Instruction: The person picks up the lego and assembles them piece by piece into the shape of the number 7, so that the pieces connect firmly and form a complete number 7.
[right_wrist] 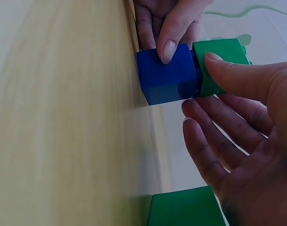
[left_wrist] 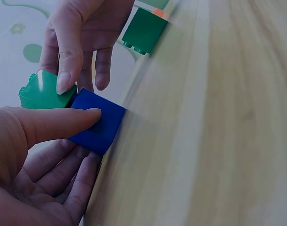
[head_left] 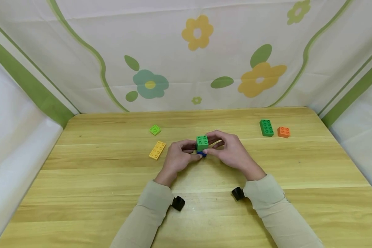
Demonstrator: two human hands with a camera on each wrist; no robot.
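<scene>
A blue toy building block (left_wrist: 98, 129) stands on the table, and my left hand (head_left: 179, 157) pinches it between thumb and fingers. On top of it sits a bright green block (head_left: 202, 142) with studs facing up, gripped by my right hand (head_left: 230, 151). In the right wrist view a narrow dark gap shows between the green block (right_wrist: 222, 63) and the blue block (right_wrist: 167, 77), so the two do not look fully pressed together. The green block leans slightly in the left wrist view. My fingertips behind both blocks are partly hidden.
Left of my hands lie a yellow studded plate (head_left: 157, 150) and a small lime-green piece (head_left: 155, 130). Toward the back right are a dark green block (head_left: 266, 128) and an orange block (head_left: 283, 132). A flowered white cloth (head_left: 179, 62) hangs behind the wooden table (head_left: 90, 165).
</scene>
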